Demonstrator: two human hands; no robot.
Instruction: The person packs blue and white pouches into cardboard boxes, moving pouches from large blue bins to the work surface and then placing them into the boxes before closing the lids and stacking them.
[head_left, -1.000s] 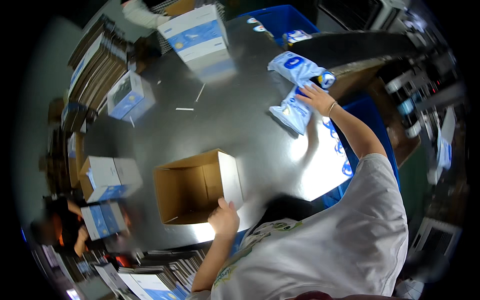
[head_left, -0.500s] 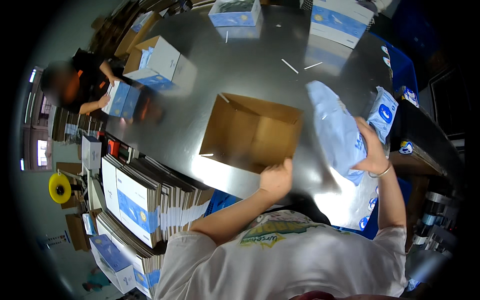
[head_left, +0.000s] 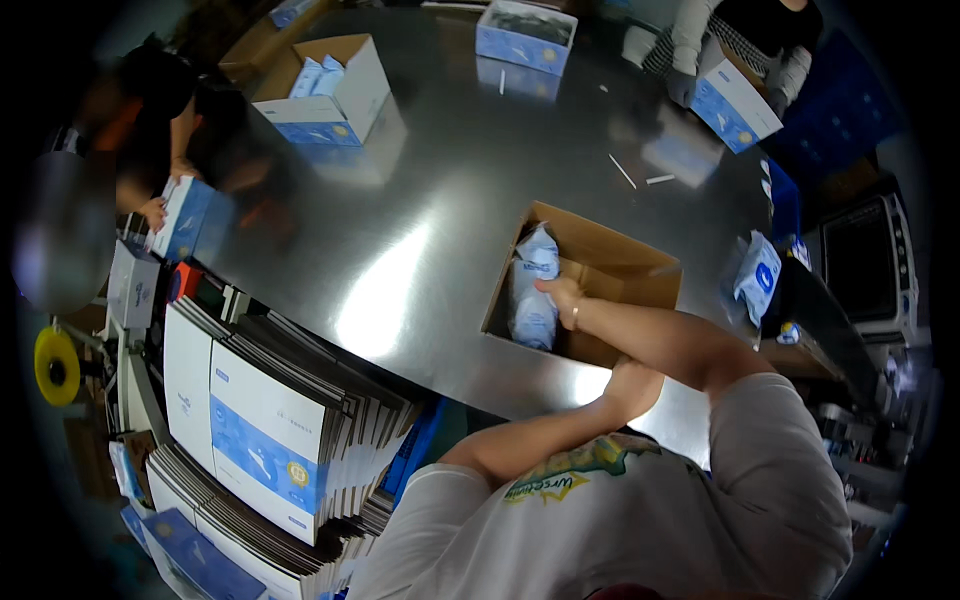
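Observation:
An open brown cardboard box (head_left: 610, 265) lies on the shiny metal table (head_left: 430, 200) in front of me. Blue-and-white soft packs (head_left: 530, 290) lie in its left half. My right hand (head_left: 562, 294) reaches across into the box and rests closed on the top of these packs. My left hand (head_left: 632, 386) grips the box's near wall, partly hidden under my right forearm.
Stacks of flat blue-and-white cartons (head_left: 270, 420) stand at lower left beside a yellow tape roll (head_left: 55, 365). A person at left handles a small box (head_left: 185, 215); another at top right holds a box (head_left: 735, 100). Filled boxes (head_left: 330, 85) stand far left. Loose packs (head_left: 757, 275) lie right.
My right hand carried the packs from the right side down into the cardboard box. My left hand stayed at the box's near edge. My head turned, shifting the view.

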